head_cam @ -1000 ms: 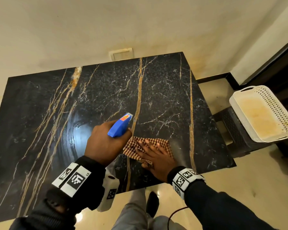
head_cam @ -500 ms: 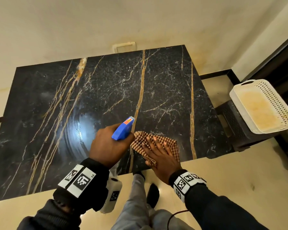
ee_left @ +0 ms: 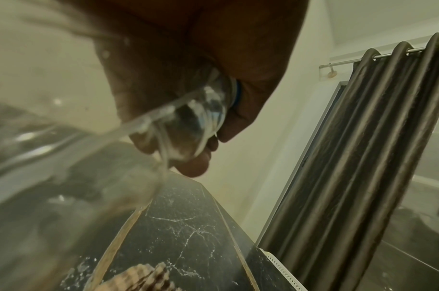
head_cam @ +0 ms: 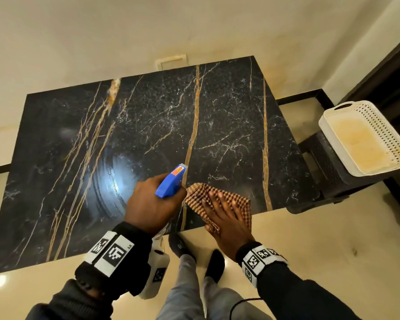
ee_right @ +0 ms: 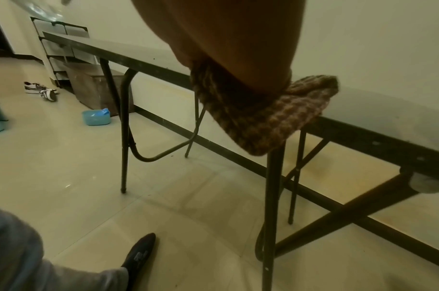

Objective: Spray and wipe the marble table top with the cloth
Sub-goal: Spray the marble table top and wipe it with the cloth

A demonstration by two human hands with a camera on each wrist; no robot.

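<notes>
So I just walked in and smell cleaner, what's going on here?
A person is cleaning the marble table. The left hand grips a spray bottle over it. The right hand presses a checked cloth flat at the near edge, where part of it overhangs.

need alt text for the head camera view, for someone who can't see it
Seen from above, the right hand presses a checked cloth flat at the near edge of a black marble table top, while the left hand grips a blue-headed spray bottle beside it. A white basket sits at right.
</notes>
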